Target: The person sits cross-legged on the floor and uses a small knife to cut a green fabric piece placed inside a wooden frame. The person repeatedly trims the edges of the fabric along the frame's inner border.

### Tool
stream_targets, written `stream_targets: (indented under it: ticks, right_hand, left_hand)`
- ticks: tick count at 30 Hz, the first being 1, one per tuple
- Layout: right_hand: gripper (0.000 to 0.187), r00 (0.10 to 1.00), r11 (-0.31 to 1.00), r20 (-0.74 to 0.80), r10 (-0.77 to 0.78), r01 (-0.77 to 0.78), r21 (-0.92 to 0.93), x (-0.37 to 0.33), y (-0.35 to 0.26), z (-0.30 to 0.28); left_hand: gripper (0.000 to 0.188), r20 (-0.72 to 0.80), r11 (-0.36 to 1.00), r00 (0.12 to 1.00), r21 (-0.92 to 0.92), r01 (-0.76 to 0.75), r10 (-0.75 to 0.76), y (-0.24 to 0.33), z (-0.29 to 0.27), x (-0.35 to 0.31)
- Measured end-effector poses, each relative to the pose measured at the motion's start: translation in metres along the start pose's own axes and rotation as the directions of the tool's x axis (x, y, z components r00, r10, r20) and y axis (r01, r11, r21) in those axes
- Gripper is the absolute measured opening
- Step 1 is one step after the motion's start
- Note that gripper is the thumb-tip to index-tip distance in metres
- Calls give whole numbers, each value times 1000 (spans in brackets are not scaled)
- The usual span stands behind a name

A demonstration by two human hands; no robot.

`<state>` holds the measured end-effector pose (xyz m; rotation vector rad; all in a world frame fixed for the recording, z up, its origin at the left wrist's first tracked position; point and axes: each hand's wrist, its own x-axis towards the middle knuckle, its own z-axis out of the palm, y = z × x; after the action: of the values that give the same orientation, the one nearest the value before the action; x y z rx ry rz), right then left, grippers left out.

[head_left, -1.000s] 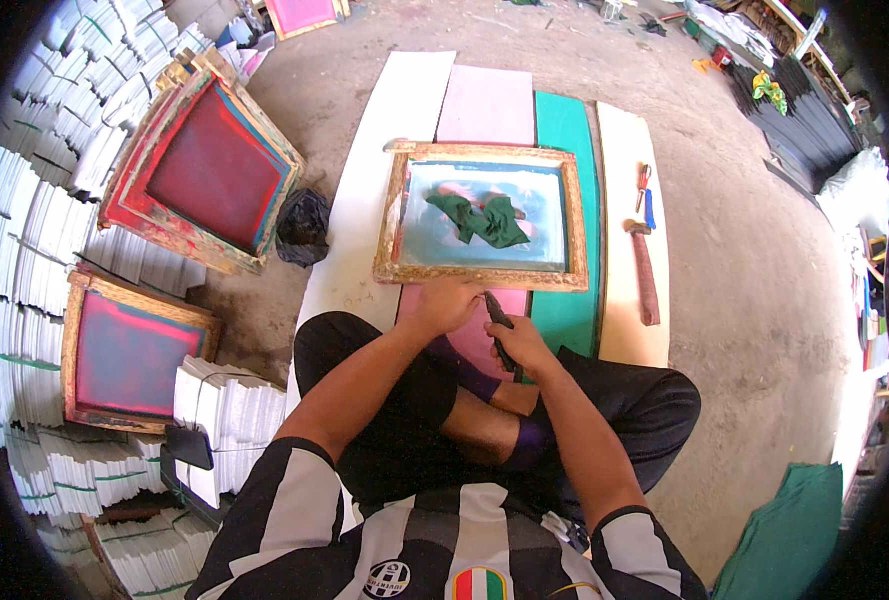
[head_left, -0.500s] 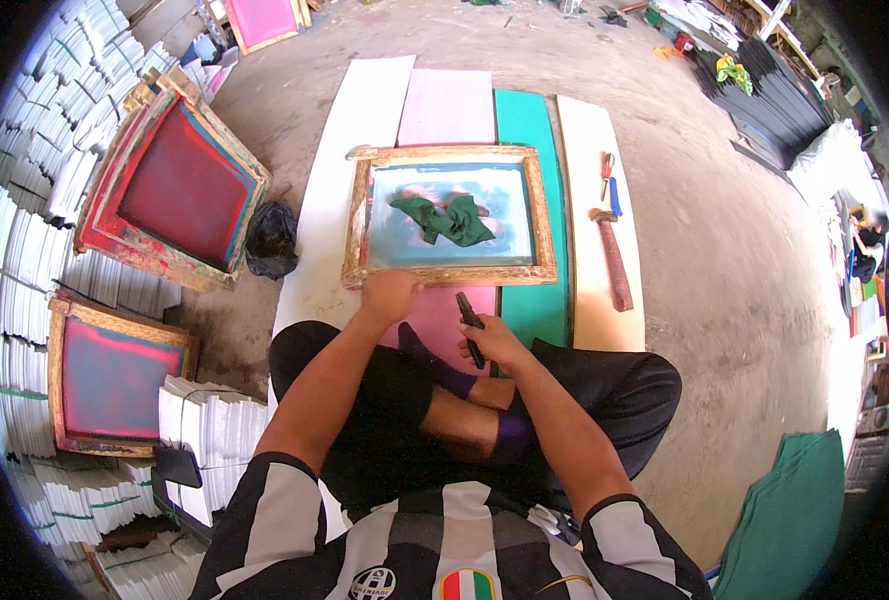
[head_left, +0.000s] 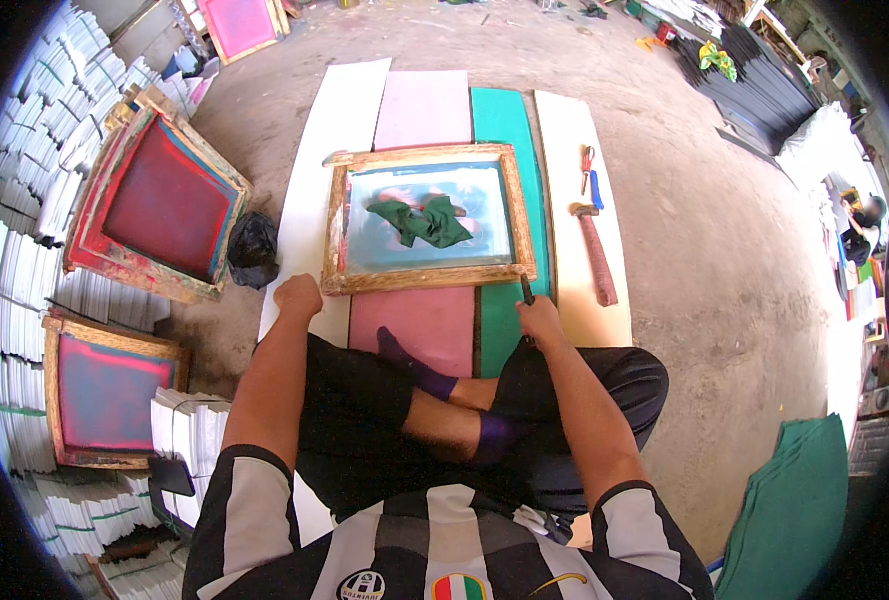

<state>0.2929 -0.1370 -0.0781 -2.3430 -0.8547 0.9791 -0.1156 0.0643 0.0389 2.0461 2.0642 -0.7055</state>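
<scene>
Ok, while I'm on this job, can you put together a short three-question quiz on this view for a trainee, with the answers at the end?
1. Multiple choice: what lies inside the wooden frame?
A) a black bag
B) a green cloth
C) a purple sock

2. True or false: the hammer lies to the right of the wooden frame.

3. Short answer: which of the person's hands grips the dark tool?

Key: 1. B; 2. True; 3. The right hand.
</scene>
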Motion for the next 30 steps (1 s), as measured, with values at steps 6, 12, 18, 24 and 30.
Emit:
stream_targets:
  ticks: [6,12,18,24,30]
  right_hand:
    - [36,1000,994,-2,-29,29,-102,13,2,-10]
    - [37,999,992,11,-45,46,-117,16,7,-8]
    - [37,997,988,41,-62,68,-139,12,-7,-13]
    - [36,999,978,-31,-15,8,-206,3,-14,-16]
    - [43,999,970,10,43,-39,-238,-11,-33,-30]
  left_hand:
    - [30,84,993,990,54,108,-112,-17,21,14]
    - [37,153,990,985,123,66,-85,-1,2,0]
    - [33,-32,997,998,65,-48,50,19,11,5]
    - [32,-132,952,946,-43,-304,297,71,2,-20]
    - [39,-271,824,787,49,-564,555,99,15,-24]
